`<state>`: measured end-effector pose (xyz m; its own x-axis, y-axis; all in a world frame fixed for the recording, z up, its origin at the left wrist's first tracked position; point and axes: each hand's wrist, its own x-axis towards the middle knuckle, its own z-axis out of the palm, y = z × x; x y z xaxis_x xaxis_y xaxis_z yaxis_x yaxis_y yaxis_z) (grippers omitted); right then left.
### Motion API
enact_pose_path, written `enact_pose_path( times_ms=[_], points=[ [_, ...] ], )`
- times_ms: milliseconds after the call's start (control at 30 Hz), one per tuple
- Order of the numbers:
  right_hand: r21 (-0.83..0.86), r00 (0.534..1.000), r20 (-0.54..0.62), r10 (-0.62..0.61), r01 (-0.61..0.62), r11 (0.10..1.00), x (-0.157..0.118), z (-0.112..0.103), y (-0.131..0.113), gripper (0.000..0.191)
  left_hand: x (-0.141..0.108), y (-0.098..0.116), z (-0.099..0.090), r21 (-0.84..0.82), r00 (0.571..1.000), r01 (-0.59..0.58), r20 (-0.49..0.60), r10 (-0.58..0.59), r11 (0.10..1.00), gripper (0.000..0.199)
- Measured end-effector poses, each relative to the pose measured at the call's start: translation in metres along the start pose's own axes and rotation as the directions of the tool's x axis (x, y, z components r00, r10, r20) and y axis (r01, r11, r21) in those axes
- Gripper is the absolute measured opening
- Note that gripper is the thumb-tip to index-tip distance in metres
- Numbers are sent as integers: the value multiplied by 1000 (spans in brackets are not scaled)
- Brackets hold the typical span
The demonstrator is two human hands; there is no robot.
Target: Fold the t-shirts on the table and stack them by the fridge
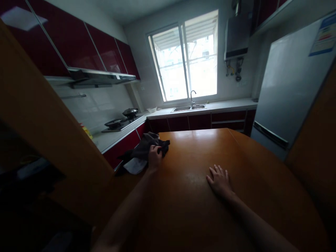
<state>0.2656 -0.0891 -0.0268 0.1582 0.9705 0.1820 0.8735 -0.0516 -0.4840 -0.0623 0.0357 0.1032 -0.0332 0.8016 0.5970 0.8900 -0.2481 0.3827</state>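
My left hand point(154, 156) is closed on the edge of a crumpled dark cloth point(144, 146) at the left side of a brown wooden table point(194, 147). Whether the cloth is a garment or a rag, I cannot tell. Below it, beside my left wrist, a pale grey-white piece point(135, 165) shows; what it is remains unclear. My right hand point(219, 180) rests palm down on the tabletop, fingers spread, holding nothing.
A wooden panel point(60, 122) stands close on the left, and a fridge point(288, 84) on the right. Beyond the table, a counter carries a sink point(181, 109). Pans, one a lidded wok point(130, 112), sit on the stove point(126, 123).
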Motion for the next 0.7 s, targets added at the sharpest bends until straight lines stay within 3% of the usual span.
enact_pose_path(
  times_ms=[33, 100, 133, 200, 233, 267, 300, 333, 400, 500, 533, 600, 700],
  points=[
    [85, 999, -50, 14, -10, 996, 2, 0, 2, 54, -16, 21, 7, -84, 997, -79, -12, 78, 993, 24],
    [320, 982, -175, 76, -17, 947, 8, -5, 8, 49, -56, 67, 19, -234, 964, -217, 102, 246, 948, 32],
    [434, 960, -252, 126, -5, 901, 11, -11, 12, 47, -77, 89, 23, -295, 920, -266, 207, 334, 918, 38],
    [561, 874, -430, 228, 60, 826, 15, -25, 23, 46, -113, 125, 25, -407, 769, -336, 403, 497, 849, 47],
    [562, 817, -518, 253, 103, 820, 15, -33, 28, 45, -127, 137, 22, -453, 719, -348, 434, 544, 821, 43],
    [531, 766, -593, 246, 143, 836, 14, -41, 32, 43, -135, 142, 18, -486, 696, -355, 433, 573, 798, 38],
    [480, 736, -644, 208, 177, 859, 13, -47, 35, 40, -138, 141, 13, -501, 711, -358, 400, 578, 788, 31],
    [427, 734, -663, 150, 206, 880, 11, -52, 36, 37, -135, 134, 9, -498, 752, -357, 348, 560, 790, 28],
    [335, 804, -594, 20, 225, 915, 8, -57, 32, 35, -114, 106, 3, -431, 860, -327, 232, 454, 841, 27],
    [180, 948, -315, -37, 98, 979, 8, -51, 17, 44, -62, 50, 7, -238, 967, -133, 183, 179, 962, 21],
    [118, 976, -217, -6, 33, 992, 9, -49, 11, 50, -46, 33, 10, -181, 976, -30, 205, 67, 983, 26],
    [16, 994, -80, 77, -76, 997, 11, -45, 3, 61, -23, 8, 17, -126, 941, 156, 321, -108, 980, 44],
    [-21, 991, 27, 134, -133, 991, 11, -48, 0, 56, -11, -8, 25, -125, 878, 246, 449, -167, 961, 54]
  ],
)
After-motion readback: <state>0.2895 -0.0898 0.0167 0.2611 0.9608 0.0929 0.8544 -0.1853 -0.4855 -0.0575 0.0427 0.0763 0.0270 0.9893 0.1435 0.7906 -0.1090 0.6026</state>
